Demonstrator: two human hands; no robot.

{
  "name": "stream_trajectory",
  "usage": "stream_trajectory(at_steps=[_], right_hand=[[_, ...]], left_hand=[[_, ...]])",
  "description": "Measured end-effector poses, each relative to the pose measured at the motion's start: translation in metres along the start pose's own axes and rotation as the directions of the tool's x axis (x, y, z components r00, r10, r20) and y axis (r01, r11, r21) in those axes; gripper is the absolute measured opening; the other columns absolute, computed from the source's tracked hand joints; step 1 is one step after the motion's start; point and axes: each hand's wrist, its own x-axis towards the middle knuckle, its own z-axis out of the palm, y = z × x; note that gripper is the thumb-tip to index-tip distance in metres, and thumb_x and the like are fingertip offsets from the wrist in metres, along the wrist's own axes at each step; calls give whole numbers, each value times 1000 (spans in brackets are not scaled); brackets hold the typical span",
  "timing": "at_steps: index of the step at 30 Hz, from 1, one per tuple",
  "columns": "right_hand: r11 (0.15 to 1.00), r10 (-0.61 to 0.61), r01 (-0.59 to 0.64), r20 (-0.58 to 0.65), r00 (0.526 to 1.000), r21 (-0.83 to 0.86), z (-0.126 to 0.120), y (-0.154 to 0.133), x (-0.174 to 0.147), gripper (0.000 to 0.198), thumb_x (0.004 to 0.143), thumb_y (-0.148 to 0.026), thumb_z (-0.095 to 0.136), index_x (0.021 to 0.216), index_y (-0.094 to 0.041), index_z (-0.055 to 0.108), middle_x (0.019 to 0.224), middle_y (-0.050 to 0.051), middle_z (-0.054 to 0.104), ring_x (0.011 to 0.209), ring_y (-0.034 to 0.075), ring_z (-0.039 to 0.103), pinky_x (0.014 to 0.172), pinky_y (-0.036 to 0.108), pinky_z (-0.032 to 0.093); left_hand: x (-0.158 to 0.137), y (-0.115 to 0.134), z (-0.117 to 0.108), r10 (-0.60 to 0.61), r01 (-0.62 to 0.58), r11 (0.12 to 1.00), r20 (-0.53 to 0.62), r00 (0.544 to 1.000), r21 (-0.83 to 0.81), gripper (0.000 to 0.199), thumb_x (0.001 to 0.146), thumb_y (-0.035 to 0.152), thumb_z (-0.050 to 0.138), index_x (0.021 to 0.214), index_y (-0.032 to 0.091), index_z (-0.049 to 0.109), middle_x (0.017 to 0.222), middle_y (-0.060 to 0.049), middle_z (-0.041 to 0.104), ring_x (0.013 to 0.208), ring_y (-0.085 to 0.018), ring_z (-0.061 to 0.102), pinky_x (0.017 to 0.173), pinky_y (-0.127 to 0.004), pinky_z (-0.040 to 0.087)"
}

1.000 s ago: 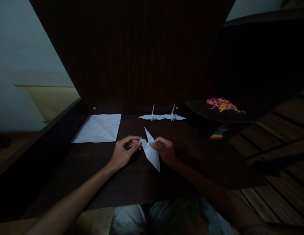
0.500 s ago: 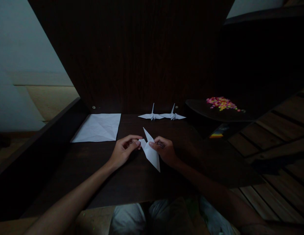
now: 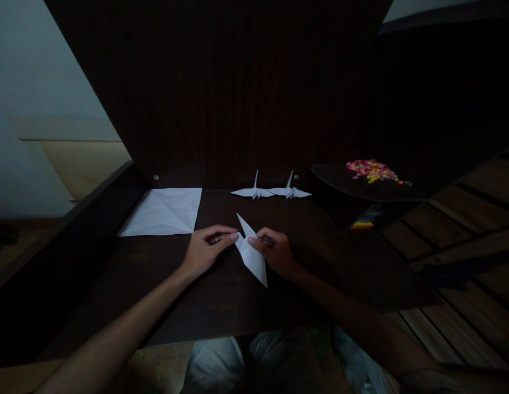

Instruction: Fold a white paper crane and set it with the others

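At the far left of the dark wooden bench (image 3: 164,295) lies a flat square sheet of white paper (image 3: 162,210), creased with diagonal folds and untouched, well apart from the hands. Nearer the middle, the left hand (image 3: 205,251) rests on the bench with its fingers (image 3: 232,237) pinched on the small left tip of a white, half-folded paper piece with long pointed flaps (image 3: 251,254), which sits between the two hands, one point aimed away and the other toward the person. The right hand (image 3: 276,253) pinches the same piece from its other side, fingers clenched on the paper near its middle. Judging from the narrow flaps and the grip on one thin tip, the fold in hand looks like a fine shaping of a neck or tail point, and the next move would call for a small, steady crease with the right hand keeping the body still. Behind the hands, against the dark wooden back panel (image 3: 238,98), stand two finished white paper cranes (image 3: 271,191), side by side with wingtips just about touching. To the right, a dark shallow tray (image 3: 344,189) holds a heap of small bright paper bits in pink, yellow and orange (image 3: 372,170); below its edge a strip of rainbow-coloured paper (image 3: 363,223) shows faintly.
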Motion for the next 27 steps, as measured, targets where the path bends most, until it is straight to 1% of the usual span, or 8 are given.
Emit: stream_trajectory(at_steps=[6,12,16,20,24,27], right_hand=[[1000,-10,10,2,1000,-6,0,0,0,26,79,-37,64,64,-18,56,57,-4,49,50,8,41,48,22,32],[1000,6,-6,-1,1000,-2,0,-3,1,28,79,-41,64,64,-18,57,56,-4,50,49,8,41,48,22,32],[1000,19,-19,-11,1000,-4,-1,-1,1,29,78,-43,64,65,-18,58,59,-3,52,52,9,43,49,22,34],[1000,21,-21,-19,1000,8,-1,0,1,29,79,-42,64,64,-18,57,59,-3,52,52,9,43,49,22,35],[999,32,-31,-17,999,14,-1,-2,1,31,79,-44,64,64,-18,57,57,-3,51,51,9,42,48,23,34],[999,34,-34,-17,999,4,0,-4,2,31,78,-45,64,64,-18,57,58,-3,52,51,9,43,49,23,34]], left_hand=[[1,-1,1,6,-6,999,-17,1000,-31,16,70,30,77,79,17,76,84,-6,74,75,-17,67,66,-25,51],[0,-1,0,1,-2,1000,-23,1000,-19,17,69,31,78,79,18,77,84,-7,74,71,-16,66,61,-24,49],[0,-4,-1,-11,10,1000,-29,1000,-19,18,70,32,77,82,18,77,87,-7,75,77,-18,67,67,-25,51],[1,-2,-1,-73,73,997,-28,997,-18,22,71,35,76,84,18,78,87,-7,76,80,-21,69,72,-28,54],[1,1,-1,-124,124,992,-34,992,-7,25,69,37,77,83,17,78,83,-7,76,79,-23,70,72,-30,55],[1,1,-2,-100,100,995,-20,995,8,24,68,35,78,83,17,78,84,-7,76,77,-22,70,70,-30,55]])
